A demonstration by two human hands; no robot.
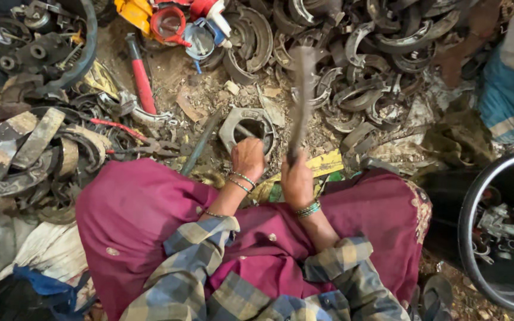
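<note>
Two bare hands are working over a dirt floor strewn with scrap metal, seen from above past a lap draped in maroon cloth. The left hand is curling its fingers shut around a thin metal punch, which is pointing into the hollow of a curved grey brake shoe lying on the floor just ahead of the knees. The right hand is gripping, fingers wrapped tight, the lower end of a long dark hammer, which is rising upright and blurred just to the right of the brake shoe; whether it is touching anything cannot be told. Both wrists are wearing green and silver bangles, and the sleeves are showing a blue and tan check. Beyond the hands, a heap of curved brake shoes is filling the far right part of the floor, while rusted, lined shoes are lying along the left edge. A red-handled tool is lying to the far left of the hands, and a black tub holding small metal parts is standing at the right edge.
</note>
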